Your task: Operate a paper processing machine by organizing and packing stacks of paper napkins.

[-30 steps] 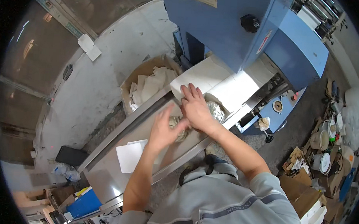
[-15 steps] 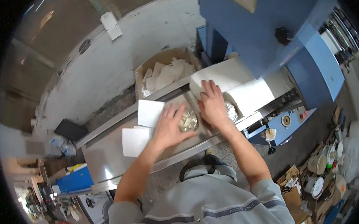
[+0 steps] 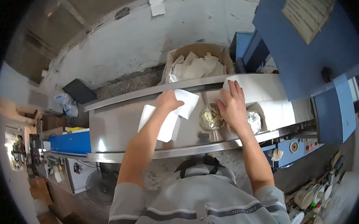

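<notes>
A white paper piece point(image 3: 188, 103) was gripped at its left edge by the left hand point(image 3: 168, 100), thumb and fingers closed on it, over the metal surface point(image 3: 114, 116); its release was not yet made. Just nearer, a white stack point(image 3: 168, 127) was already set down. To the right, the right hand point(image 3: 234, 109) was held with fingers spread beside a foil-wrapped round object point(image 3: 211, 117), at the left end of a white paper strip point(image 3: 264, 86), left unhandled near the blue machine point(image 3: 312, 54); whether the strip was pressed could not be told.
</notes>
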A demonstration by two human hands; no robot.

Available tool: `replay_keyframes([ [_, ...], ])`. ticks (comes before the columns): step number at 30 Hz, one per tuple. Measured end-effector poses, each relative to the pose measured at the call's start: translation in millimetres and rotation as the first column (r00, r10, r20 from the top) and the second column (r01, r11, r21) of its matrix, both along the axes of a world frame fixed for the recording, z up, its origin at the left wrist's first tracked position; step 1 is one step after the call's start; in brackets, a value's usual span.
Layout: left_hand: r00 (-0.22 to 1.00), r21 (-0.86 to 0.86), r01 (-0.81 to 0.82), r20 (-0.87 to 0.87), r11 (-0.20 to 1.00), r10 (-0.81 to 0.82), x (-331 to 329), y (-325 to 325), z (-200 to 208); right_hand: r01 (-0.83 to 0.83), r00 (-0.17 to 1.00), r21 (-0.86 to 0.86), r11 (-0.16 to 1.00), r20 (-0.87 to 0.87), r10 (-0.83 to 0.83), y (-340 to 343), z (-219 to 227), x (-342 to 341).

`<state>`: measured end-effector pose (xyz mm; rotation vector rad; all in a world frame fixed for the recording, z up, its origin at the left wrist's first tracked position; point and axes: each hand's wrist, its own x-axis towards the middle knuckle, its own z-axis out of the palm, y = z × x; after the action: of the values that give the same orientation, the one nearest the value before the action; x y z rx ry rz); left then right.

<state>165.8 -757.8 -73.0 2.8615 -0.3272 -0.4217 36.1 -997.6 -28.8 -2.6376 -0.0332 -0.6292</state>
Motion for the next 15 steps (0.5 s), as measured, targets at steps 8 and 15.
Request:
replay_keyframes([
  [8, 0.997, 0.000, -0.079, 0.013, 0.997, 0.079, 17, 3, -37, 0.019, 1.000, -0.004, 1.000, -0.003, -0.019, 4, -6, -1],
  [15, 0.977, -0.764, -0.124, -0.205, 0.633, -0.057, 2, 27, 67, 0.048, 0.999, -0.005, 0.999, 0.004, -0.048, -3, -5, -9],
])
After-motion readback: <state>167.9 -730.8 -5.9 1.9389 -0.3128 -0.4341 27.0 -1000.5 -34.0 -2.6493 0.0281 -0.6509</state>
